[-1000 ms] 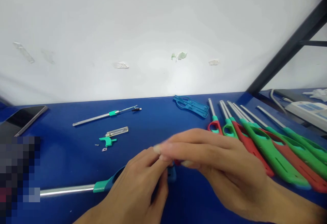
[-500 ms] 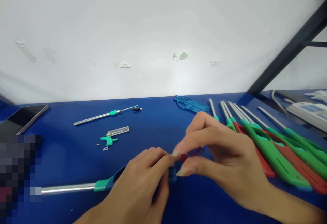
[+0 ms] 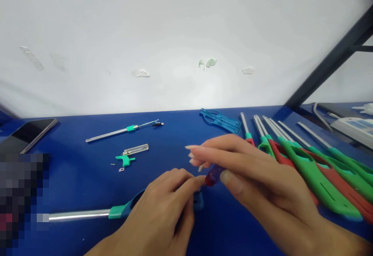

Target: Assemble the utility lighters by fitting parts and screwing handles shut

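My left hand (image 3: 164, 205) is closed around the blue handle of a long-nosed gas lighter (image 3: 119, 211) lying on the table. Its metal tube points left. My right hand (image 3: 265, 186) has its thumb against a translucent purple screwdriver handle (image 3: 215, 174) with a red end. The fingers stretch over that handle, and the left index fingertip touches or nearly touches the red end. No shaft of the screwdriver is visible. Beyond the hands lie a loose lighter tube (image 3: 110, 134), a clear fuel tank (image 3: 136, 149), a green trigger (image 3: 125, 160) and a tiny screw (image 3: 113, 164).
An open blue handle shell (image 3: 221, 120) lies at the back. Several green and red lighters (image 3: 314, 170) are laid side by side on the right. A phone (image 3: 35, 131) rests at the left, and a white device (image 3: 354, 129) stands at the far right.
My right hand's fingers have straightened and swung forward over the screwdriver handle, which now shows more. My left hand and the lighter have stayed in place; the view has shifted slightly.
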### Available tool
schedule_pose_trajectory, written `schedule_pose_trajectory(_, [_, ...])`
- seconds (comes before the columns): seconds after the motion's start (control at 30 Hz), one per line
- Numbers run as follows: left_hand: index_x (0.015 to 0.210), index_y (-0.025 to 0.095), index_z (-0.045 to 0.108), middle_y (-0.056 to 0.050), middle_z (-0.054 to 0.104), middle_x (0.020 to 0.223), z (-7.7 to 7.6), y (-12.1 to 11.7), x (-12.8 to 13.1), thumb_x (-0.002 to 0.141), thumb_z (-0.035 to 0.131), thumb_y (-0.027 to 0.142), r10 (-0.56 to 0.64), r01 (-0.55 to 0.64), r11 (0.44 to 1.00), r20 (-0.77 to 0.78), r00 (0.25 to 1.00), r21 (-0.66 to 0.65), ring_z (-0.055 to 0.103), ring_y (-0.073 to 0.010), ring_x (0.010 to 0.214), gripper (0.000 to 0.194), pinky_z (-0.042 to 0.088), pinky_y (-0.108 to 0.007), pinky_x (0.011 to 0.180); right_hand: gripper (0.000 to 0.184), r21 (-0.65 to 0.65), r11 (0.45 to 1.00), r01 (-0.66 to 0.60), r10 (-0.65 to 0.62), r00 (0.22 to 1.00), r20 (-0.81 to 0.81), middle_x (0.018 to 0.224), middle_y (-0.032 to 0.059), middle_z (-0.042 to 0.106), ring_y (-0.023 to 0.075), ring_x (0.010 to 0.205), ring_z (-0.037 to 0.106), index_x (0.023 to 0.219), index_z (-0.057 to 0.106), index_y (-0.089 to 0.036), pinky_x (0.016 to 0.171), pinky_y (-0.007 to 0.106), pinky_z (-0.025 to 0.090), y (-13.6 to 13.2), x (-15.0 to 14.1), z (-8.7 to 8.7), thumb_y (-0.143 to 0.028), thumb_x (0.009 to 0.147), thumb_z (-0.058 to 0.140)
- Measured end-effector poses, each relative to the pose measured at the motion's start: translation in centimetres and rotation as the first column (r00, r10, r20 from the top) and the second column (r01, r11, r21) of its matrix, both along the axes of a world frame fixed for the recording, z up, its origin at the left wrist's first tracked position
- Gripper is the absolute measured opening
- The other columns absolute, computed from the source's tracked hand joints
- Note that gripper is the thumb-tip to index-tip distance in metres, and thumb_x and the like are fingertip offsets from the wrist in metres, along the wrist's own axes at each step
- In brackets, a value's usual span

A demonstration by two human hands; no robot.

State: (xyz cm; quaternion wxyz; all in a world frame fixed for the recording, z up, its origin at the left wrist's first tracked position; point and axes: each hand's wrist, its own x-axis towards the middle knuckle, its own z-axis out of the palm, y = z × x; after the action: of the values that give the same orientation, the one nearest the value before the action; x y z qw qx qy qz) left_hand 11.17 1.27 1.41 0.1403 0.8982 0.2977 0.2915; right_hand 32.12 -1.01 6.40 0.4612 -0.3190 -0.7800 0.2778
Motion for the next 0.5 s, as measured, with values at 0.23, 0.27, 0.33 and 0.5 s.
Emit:
schedule_pose_trajectory(0.23, [0.124, 0.029, 0.058, 0.002, 0.068, 0.100, -0.15, -0.17, -0.26, 0.095, 0.043, 0.011, -0.012, 0.012, 1.000, -0.013, 1.000, -0.010, 0.069, -0.0157, 0.088, 0.037, 0.064, -0.037, 0.086, 0.018, 0.112, 0.981, 0.160, -0.155, 0.987, -0.051, 0.092, -0.0024, 0.067, 0.0103, 0.083, 0.065, 0.112, 0.079, -0.028, 0.074, 0.018, 0.057, 0.04, -0.02, -0.30, -0.024, 0.094, 0.080])
schedule_pose_trajectory(0.27, [0.126, 0.029, 0.058, 0.002, 0.069, 0.102, -0.17, -0.11, -0.23, 0.096, 0.044, 0.010, -0.005, 0.005, 1.000, -0.013, 1.000, -0.015, 0.069, -0.0152, 0.089, 0.038, 0.064, -0.036, 0.086, 0.023, 0.099, 0.981, 0.166, -0.166, 0.986, -0.007, 0.099, -0.0012, 0.069, 0.0113, 0.089, 0.066, 0.123, 0.076, -0.030, 0.079, 0.019, 0.057, 0.01, 0.08, -0.16, -0.028, 0.099, 0.074])
schedule_pose_trajectory(0.33, [0.128, 0.030, 0.058, 0.002, 0.069, 0.104, -0.21, 0.01, -0.19, 0.095, 0.046, 0.010, 0.008, -0.008, 1.000, -0.011, 1.000, -0.022, 0.070, -0.0152, 0.091, 0.040, 0.063, -0.034, 0.084, 0.036, 0.021, 0.994, 0.103, -0.105, 0.992, 0.074, 0.117, 0.0005, 0.069, 0.0132, 0.103, 0.066, 0.143, 0.065, -0.035, 0.088, 0.023, 0.057, -0.02, 0.30, 0.09, -0.026, 0.109, 0.056])
schedule_pose_trajectory(0.5, [0.129, 0.029, 0.057, 0.001, 0.067, 0.098, -0.14, -0.14, -0.25, 0.094, 0.044, 0.011, -0.015, 0.016, 1.000, 0.009, 1.000, -0.013, 0.069, -0.0179, 0.087, 0.041, 0.063, -0.036, 0.080, 0.023, 0.015, 0.996, 0.092, -0.091, 0.995, -0.049, 0.097, -0.0006, 0.069, 0.0158, 0.091, 0.066, 0.114, 0.078, -0.036, 0.080, 0.026, 0.058, 0.08, 0.40, -0.21, -0.019, 0.102, 0.067])
